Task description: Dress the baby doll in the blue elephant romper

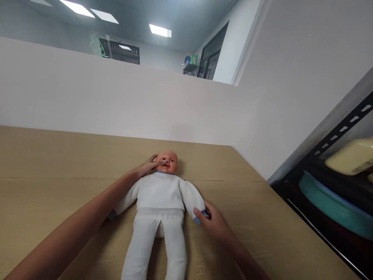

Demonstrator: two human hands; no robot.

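Note:
A baby doll (161, 192) lies on its back, its bald head toward the far side. It wears a white long-sleeved top with blue cuffs and white trousers; its feet are out of view. My left hand (149, 166) grips the side of the doll's head, the thumb stretched across its face and the other fingers partly hidden behind the head. At the doll's arm on the right, my right hand (212, 218) is closed round the blue sleeve cuff, with the thumb on top. My left forearm passes over the doll's other sleeve.
Brown cardboard (72, 159) covers the table beneath the doll. A low white wall (116, 97) rises behind it. To the right stands a dark metal rack (335, 136) holding a teal basin (332, 202) and a cream-coloured container (352, 155).

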